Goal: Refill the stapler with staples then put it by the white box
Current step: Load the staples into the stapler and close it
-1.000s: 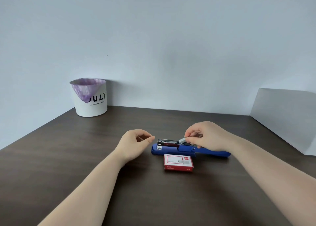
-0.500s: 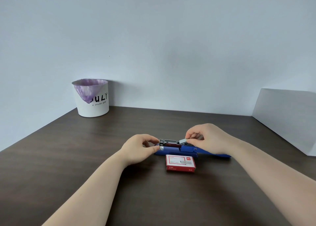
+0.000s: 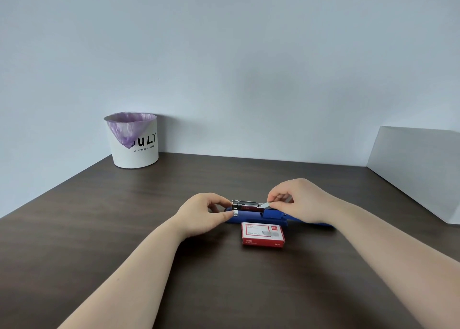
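A blue stapler lies flung open in the middle of the dark table, its metal staple channel facing up. My left hand pinches the stapler's front end. My right hand holds a grey strip of staples with its fingertips over the rear of the channel. A red staple box lies just in front of the stapler. The white box stands at the right edge of the table.
A white bin with a purple liner and black lettering stands at the back left against the wall. The dark wooden table runs to the wall behind and meets the wall at left.
My left hand has moved right from beside the stapler and taken hold of its front end. My right hand has stayed over the channel with the staple strip.
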Available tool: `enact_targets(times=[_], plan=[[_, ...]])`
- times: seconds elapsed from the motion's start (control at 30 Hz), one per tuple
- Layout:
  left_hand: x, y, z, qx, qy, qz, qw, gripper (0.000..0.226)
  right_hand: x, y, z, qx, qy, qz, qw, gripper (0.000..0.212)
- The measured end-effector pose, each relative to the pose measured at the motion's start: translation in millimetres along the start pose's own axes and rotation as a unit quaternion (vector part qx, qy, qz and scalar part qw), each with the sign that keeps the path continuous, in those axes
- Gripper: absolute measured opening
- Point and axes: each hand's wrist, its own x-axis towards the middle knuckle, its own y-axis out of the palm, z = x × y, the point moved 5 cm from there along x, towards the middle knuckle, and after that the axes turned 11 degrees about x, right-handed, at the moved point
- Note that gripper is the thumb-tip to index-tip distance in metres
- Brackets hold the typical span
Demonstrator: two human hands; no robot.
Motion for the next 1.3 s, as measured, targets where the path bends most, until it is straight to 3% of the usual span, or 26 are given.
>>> enact_targets(times=[0.23, 0.43, 0.57, 0.93, 1.1, 1.23, 1.3], plan=[[-0.4, 0.0, -1.0, 0.021, 0.019, 0.01, 1.0, 0.027, 6.5, 10.9, 6.6, -0.019, -0.012, 0.015, 1.0, 0.019], [-0.2, -0.6, -3.4, 0.041, 0.04, 0.011, 0.998, 0.029, 1.6, 3.9, 2.8, -0.001, -0.005, -0.039, 0.999, 0.015], [-0.9, -1.0, -2.7, 0.047, 0.042, 0.012, 0.998, 0.029, -0.4, 12.4, 6.6, -0.081, -0.029, 0.021, 0.996, 0.023], [-1.7, -0.7, -3.7, 0.052, 0.037, 0.016, 0.998, 0.03, 10.6, 29.8, 19.0, -0.078, -0.086, 0.045, 0.992, 0.03], [-0.5, -0.6, -0.3, 0.056, 0.034, 0.014, 0.998, 0.031, -2.2, 3.7, -1.3, -0.05, -0.041, -0.013, 0.998, 0.019], [0.9, 0.5, 5.8, 0.059, 0.039, 0.017, 0.997, 0.031, -12.7, -7.9, -25.0, -0.188, 0.055, 0.051, 0.979, 0.041], [0.8, 0.5, 9.3, 0.065, 0.042, 0.015, 0.997, 0.03, -16.5, -5.1, -33.0, -0.236, 0.094, 0.09, 0.963, 0.04]])
